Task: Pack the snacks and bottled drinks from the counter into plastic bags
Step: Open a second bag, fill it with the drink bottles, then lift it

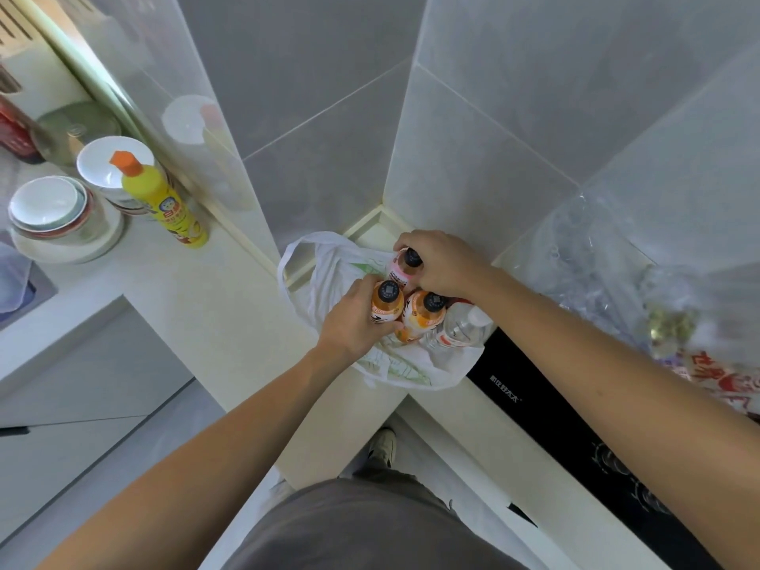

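Note:
A white plastic bag (pixel 325 261) lies open in the corner of the pale counter (pixel 197 298). Several bottles stand inside it. My left hand (pixel 353 318) grips an orange drink bottle with a black cap (pixel 386 298). My right hand (pixel 440 261) holds a pink-labelled bottle (pixel 405 267) by its neck at the back of the bag. A second orange bottle (pixel 423 314) stands between them, and a clear water bottle (pixel 460 327) leans at the bag's right side.
A clear plastic bag (pixel 608 273) holding snacks and a red-printed packet (pixel 724 376) sits at right, beside a black hob (pixel 575 425). A yellow dish-soap bottle (pixel 164 199) and stacked bowls (pixel 53 211) stand at left. Tiled walls enclose the corner.

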Tool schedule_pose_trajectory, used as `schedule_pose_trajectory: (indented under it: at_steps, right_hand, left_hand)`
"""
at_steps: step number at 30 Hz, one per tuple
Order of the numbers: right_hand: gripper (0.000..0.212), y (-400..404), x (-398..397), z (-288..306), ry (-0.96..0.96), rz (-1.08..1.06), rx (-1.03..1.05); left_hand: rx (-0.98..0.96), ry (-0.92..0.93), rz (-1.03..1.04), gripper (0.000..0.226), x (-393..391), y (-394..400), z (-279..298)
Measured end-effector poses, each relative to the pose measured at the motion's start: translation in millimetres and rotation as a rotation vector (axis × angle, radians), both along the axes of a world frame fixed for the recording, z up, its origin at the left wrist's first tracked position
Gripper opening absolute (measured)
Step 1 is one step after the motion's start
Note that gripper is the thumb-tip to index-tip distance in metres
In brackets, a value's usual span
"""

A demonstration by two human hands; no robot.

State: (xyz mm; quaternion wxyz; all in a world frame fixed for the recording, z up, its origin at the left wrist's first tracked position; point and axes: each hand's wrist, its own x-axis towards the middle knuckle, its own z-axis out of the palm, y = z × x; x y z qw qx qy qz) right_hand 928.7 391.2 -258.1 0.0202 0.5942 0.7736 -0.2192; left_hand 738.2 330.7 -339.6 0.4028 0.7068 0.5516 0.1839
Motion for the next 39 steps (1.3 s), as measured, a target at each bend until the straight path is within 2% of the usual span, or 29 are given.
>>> schedule_pose_trajectory:
  at_steps: [7,9,11,13,15,19,21,24,25,34,39]
  right_hand:
    - [0.028,-33.7,-9.3,2.3,0.213,0.046,0.134]
    - [0.036,-41.1,-11.8,-3.7,0.143,0.095,0.157]
    - [0.047,-43.2,-10.6,-11.1,0.092,0.129,0.192]
    - [0.047,-44.0,-9.1,-15.4,0.079,0.146,0.205]
    - [0.044,-45.5,-9.9,-17.0,0.059,0.157,0.219]
    - [0.050,-49.9,-16.4,-21.5,0.012,0.148,0.248]
    - [0.051,-51.0,-19.7,-23.2,0.013,0.131,0.254]
    - [0.046,-51.4,-21.6,-22.3,0.042,0.084,0.235]
    - [0.044,-51.7,-21.6,-22.1,0.045,0.077,0.234]
    - [0.041,-49.7,-17.2,-24.6,0.058,0.070,0.229]
    - [0.040,-52.6,-16.7,-24.9,0.044,0.104,0.250]
  left_hand:
    - [-0.102,0.082,0.035,0.090,-19.4,-9.4,-5.7]
    - [-0.153,0.163,0.005,0.092,-32.1,-14.7,-10.7]
    - [-0.183,0.267,-0.085,0.083,-44.5,-18.4,-16.8]
    - [-0.196,0.368,-0.203,0.078,-54.0,-21.6,-21.2]
    - [-0.130,0.458,-0.323,0.080,-60.7,-24.7,-23.5]
    - [0.140,0.563,-0.527,0.092,-66.3,-27.9,-36.4]
    - [0.206,0.609,-0.568,0.077,-63.8,-28.2,-41.7]
    - [0.256,0.633,-0.586,0.031,-60.8,-27.8,-43.4]
    - [0.251,0.639,-0.587,0.024,-61.8,-27.8,-43.2]
    - [0.251,0.710,-0.660,0.025,-97.8,-20.5,-26.6]
    - [0.161,0.894,-0.729,0.026,-86.8,-19.9,-9.6]
